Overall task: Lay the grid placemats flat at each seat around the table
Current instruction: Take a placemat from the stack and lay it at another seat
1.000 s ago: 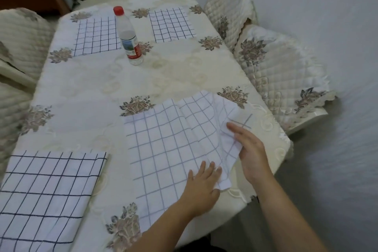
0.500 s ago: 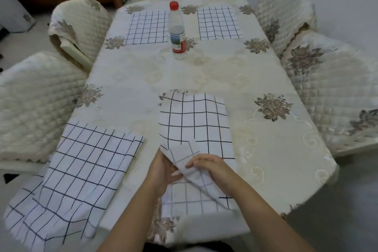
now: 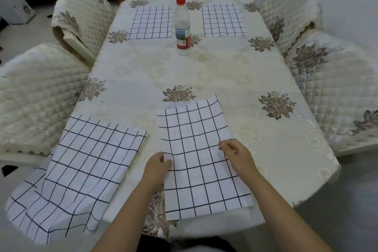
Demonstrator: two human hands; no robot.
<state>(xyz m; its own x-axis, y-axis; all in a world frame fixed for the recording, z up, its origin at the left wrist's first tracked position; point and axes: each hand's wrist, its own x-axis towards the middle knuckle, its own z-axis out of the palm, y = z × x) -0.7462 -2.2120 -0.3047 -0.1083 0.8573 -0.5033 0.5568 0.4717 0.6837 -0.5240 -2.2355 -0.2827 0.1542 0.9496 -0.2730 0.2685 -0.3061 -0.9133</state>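
The placemat lies in the lower centre of the frame, its near end reaching the table edge. The left hand pinches its left side and the right hand pinches its right side, fingers curled on the cloth. A tug toward the body could likely drag the near end over the edge, and uneven pulling could leave it skewed or rippled at the far corner, which looks slightly raised. The second placemat, lower left, already droops over the rim and may slide off if brushed. Half a second ago the near end was folded up between both hands; now it is spread open and the hands are apart.
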